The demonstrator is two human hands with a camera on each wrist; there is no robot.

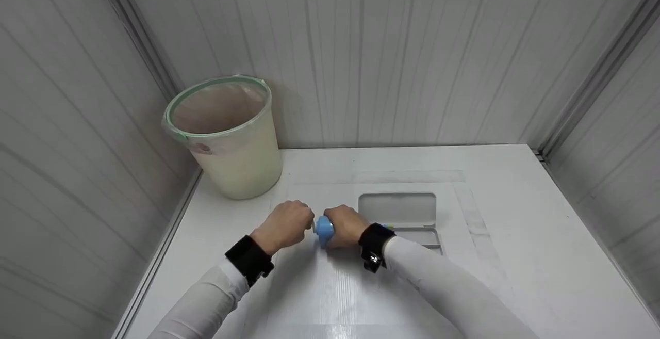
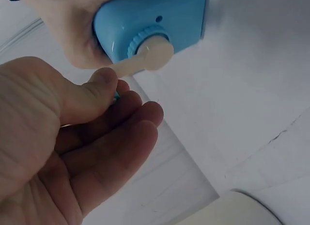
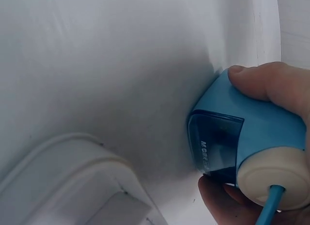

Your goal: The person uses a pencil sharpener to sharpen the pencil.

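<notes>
My right hand (image 1: 346, 227) grips a blue hand-crank pencil sharpener (image 1: 324, 229) against the white tabletop. In the right wrist view its dark see-through shavings drawer (image 3: 216, 145) shows, and a blue pencil (image 3: 271, 205) sticks out of the round cream front. On the other side, my left hand (image 1: 286, 224) pinches the cream crank (image 2: 157, 53) between thumb and forefinger, its other fingers loosely bent. Just beyond the right wrist in the head view, an open grey pencil case (image 1: 397, 209) lies on the table, partly covered by my arm.
A cream bucket (image 1: 242, 163) with a green rim and a clear liner stands at the back left of the table (image 1: 515, 225). Ribbed light walls (image 1: 392, 60) enclose the back and both sides. Strips of clear tape (image 1: 474, 220) run along the tabletop.
</notes>
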